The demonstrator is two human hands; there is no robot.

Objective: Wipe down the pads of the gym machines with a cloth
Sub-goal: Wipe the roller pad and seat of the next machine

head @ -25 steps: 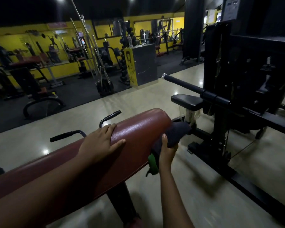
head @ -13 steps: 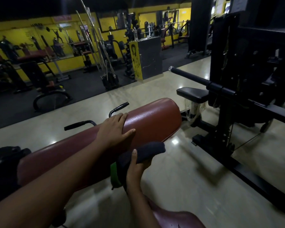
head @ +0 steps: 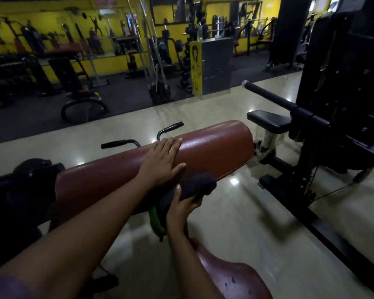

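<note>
Head view is looking down over a dim gym: a glossy pale floor (head: 235, 212) is catching ceiling-light reflections, giving way farther off to dark matting under yellow walls (head: 52, 16) with mirrors and rows of machines. Across the middle a long maroon pad (head: 216, 147) is lying — rounded, padded, with a pebbled vinyl sheen — and two black-gripped handles (head: 171, 127) are curving up behind it. To the right a black steel machine (head: 337, 93) is carrying a small flat black seat pad (head: 268, 121).

The left hand (head: 162, 160) is resting flat on top of the maroon pad, fingers straight and spread. The right hand (head: 181, 208) is gripping a dark, soft, bunched cloth (head: 194, 186) — fingers curled round it — and holding it against the pad's near side, just below the left thumb. Something green (head: 154, 221) is hanging beneath the cloth; what it is cannot be told. Another maroon pad (head: 231, 277) is showing at the bottom edge.
</note>
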